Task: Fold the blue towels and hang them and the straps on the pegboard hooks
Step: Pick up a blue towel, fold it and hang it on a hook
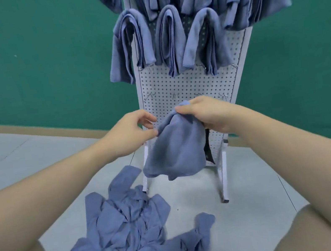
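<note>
Soft blue cloth — one towel [172, 150] held up in front of a white pegboard [188, 85], bunched and hanging in a loose pouch. Right hand [209, 115] closed around the top edge of the towel, fingers curled over a gathered fold. Left hand [132, 131] just beside it, thumb and fingertips pinching the near corner of the same towel, other fingers loosely bent.

Below, on a pale grey floor [250, 198], a crumpled heap of more blue towels [127, 238], unfolded, edges overlapping. Higher on the pegboard, folded towels [169, 40] already draped over hooks in rows, thick and layered, ends hanging down. Several bare wire hooks [173, 96] in the row under them, thin and small. A dark strap-like strip [208, 146] partly hidden behind the held towel; too covered to say what exactly. Green wall [38, 59] behind.

Likely risks, judged from this view: towel limp and slack, so a corner could slip from the light left pinch and drop onto the heap. Bunched cloth — hard to find true edges, so a crooked or lumpy fold seems possible. Thin hooks, easy to miss or to snag the weave. Pegboard on a slim stand, already heavy at the top; a hard tug might rock it.
</note>
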A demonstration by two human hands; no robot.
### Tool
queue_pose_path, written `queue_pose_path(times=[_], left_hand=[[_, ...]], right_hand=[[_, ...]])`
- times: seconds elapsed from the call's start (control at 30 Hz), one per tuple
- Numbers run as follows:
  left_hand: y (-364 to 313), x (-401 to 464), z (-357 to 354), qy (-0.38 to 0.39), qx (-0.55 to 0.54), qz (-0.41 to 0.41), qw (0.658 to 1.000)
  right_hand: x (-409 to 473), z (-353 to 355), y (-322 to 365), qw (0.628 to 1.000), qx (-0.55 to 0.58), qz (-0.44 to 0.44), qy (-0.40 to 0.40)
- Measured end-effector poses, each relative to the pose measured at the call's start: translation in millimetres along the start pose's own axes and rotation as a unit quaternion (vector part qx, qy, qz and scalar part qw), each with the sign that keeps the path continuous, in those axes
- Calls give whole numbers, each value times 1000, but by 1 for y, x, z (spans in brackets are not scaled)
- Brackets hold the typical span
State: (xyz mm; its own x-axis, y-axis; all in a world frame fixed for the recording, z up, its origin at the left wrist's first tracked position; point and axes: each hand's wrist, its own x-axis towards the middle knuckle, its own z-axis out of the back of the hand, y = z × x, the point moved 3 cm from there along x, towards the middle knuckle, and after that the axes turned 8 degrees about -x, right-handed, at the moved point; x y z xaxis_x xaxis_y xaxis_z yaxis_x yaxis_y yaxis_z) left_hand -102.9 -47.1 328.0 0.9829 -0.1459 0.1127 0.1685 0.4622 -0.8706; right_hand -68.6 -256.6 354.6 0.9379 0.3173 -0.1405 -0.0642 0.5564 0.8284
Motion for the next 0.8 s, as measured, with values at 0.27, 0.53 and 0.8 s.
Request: queue_pose_path(times=[0.27,0.53,0.8], left_hand=[[17,-13,-10,65,-77,5,995],[13,2,-2,-3,-176,-6,984],[6,22,-28,-16,-219,-39,975]], right_hand=[[-32,-5,1,997,4,46,58],[-28,0,-38,988,-144,-3,62],[-2,-31,-29,978,-170,116,25]])
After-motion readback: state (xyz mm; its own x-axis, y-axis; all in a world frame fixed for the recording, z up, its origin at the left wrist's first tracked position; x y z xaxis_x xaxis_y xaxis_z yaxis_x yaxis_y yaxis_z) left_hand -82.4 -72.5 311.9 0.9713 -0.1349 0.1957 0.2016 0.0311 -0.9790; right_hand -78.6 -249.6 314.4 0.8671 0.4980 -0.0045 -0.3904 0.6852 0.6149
